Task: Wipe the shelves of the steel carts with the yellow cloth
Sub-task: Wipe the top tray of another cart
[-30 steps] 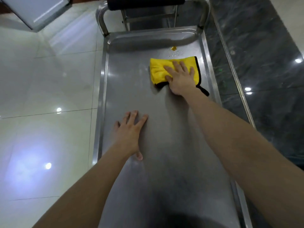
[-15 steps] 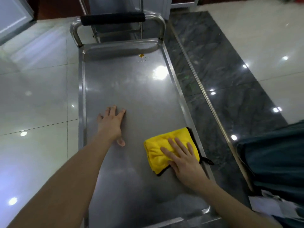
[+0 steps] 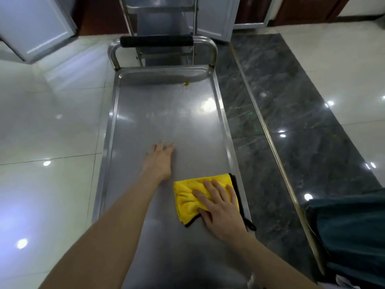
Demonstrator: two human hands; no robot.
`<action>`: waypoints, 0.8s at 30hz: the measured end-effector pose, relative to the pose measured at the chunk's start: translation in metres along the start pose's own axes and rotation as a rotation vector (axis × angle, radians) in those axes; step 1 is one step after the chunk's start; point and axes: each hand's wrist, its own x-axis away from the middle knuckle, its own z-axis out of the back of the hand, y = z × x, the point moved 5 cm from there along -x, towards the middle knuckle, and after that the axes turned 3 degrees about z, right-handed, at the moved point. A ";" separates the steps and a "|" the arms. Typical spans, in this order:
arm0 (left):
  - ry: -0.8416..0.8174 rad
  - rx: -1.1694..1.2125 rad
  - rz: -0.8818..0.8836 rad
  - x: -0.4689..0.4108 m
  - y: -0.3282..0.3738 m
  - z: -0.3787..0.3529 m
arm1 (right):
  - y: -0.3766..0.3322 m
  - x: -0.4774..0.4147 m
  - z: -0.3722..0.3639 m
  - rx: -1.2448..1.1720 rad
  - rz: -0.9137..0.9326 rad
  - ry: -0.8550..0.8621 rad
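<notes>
A steel cart's top shelf (image 3: 150, 113) stretches away from me, with a raised rim and a black-padded handle (image 3: 156, 41) at its far end. A folded yellow cloth (image 3: 187, 197) with a black edge lies flat near the shelf's right rim. My right hand (image 3: 218, 207) presses down on the cloth with fingers spread. Left of the cloth, my left hand (image 3: 160, 161) rests flat on the bare steel. A small orange spot (image 3: 186, 83) marks the far right of the shelf.
A second steel cart (image 3: 164, 19) stands just beyond the handle. White glossy tiles (image 3: 48, 126) lie to the left, a dark marble strip (image 3: 287, 130) to the right. Dark green clothing (image 3: 352, 232) shows at the right edge. Grey cabinet doors (image 3: 39, 24) stand at the back.
My right hand has dragged the cloth from the far right of the shelf back toward me along the right rim. The left hand stays flat on the shelf; the view has tilted up.
</notes>
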 end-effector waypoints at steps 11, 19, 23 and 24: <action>-0.084 0.021 0.189 -0.051 0.003 0.008 | 0.078 -0.201 0.020 -0.065 0.010 0.135; -0.034 0.034 0.192 -0.054 0.000 0.007 | 0.112 -0.490 0.051 -0.053 -0.022 0.049; -0.013 0.028 0.190 -0.054 -0.001 0.005 | 0.101 -0.519 0.049 -0.019 -0.045 0.067; -0.026 0.025 0.181 -0.054 0.000 0.006 | 0.095 -0.503 0.047 -0.002 -0.032 0.077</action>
